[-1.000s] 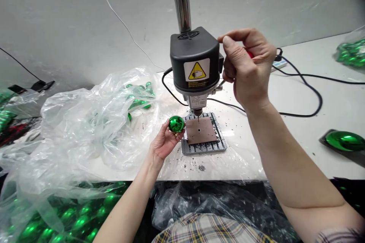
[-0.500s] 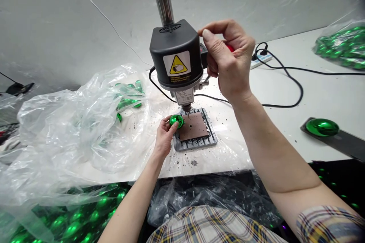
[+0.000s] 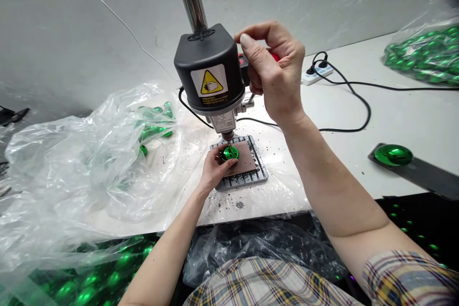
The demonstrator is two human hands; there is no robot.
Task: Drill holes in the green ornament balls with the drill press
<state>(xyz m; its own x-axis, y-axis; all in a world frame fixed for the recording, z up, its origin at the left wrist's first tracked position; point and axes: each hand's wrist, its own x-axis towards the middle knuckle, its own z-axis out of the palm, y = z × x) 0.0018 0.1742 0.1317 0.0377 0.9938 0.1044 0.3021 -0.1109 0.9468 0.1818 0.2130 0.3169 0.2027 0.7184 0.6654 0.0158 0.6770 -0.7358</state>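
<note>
A black bench drill press (image 3: 206, 69) with a yellow warning label stands on the table. Under its chuck, my left hand (image 3: 216, 165) grips a shiny green ball (image 3: 230, 154) between thumb and fingers, over a brown board (image 3: 248, 158) on the slotted metal base (image 3: 258, 174). The drill bit comes down at the ball's top; whether it touches cannot be made out. My right hand (image 3: 278, 69) is closed around the red knob (image 3: 275, 57) of the drill press lever, beside the motor housing, and hides most of the knob.
Crumpled clear plastic (image 3: 82, 153) covers the left side, with several green balls (image 3: 158, 119) in it. A power strip (image 3: 315, 75) and black cable lie behind my right arm. Right, a green ball (image 3: 393, 155) rests on a dark strip (image 3: 430, 176); a bag of green balls (image 3: 426, 52) sits farther back.
My left hand has brought the green ball rightward over the board, beneath the drill bit. My right hand keeps its hold on the knob. The whole view has shifted slightly.
</note>
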